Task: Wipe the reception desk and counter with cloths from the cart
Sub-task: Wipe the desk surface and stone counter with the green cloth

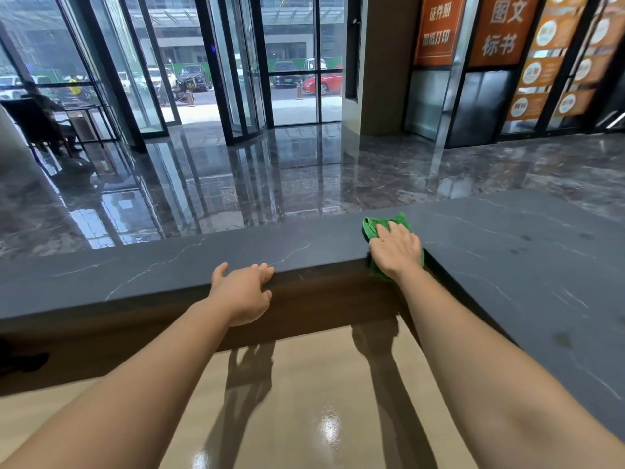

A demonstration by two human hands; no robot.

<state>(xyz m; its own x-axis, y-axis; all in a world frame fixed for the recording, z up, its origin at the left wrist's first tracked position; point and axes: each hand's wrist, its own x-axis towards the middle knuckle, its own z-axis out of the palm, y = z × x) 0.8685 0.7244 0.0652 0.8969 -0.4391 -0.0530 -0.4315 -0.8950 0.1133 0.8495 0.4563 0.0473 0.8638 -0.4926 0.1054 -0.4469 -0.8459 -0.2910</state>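
A dark grey marble counter (142,275) runs across the view and turns toward me along the right side. At its inner corner lies a green cloth (372,225), pressed flat under my right hand (397,252). My left hand (241,292) rests on the counter's near edge, fingers curled over the rim with nothing in it. Below the counter lies the glossy beige desk surface (321,401), which reflects both of my arms. The cart is not in view.
Beyond the counter spreads a shiny dark marble lobby floor (270,177) with a glass revolving door (236,62) behind it. A person sits on a chair (37,123) at the far left. Orange signs (500,28) hang at the back right.
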